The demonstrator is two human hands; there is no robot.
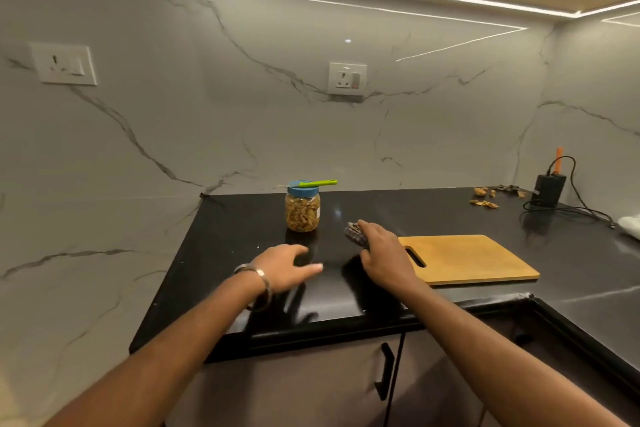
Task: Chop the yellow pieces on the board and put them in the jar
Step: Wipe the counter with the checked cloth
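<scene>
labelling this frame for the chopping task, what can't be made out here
- Dark thing gripped by the right hand: mostly behind the fingers, head view, so what it is stays unclear.
- Left hand: motion-blurred fingertips; contact with the counter unclear.
- Knife on the jar lid: blade too thin to read.
- Scraps at the back: too small.
- Cutting board: no yellow pieces visible.
</scene>
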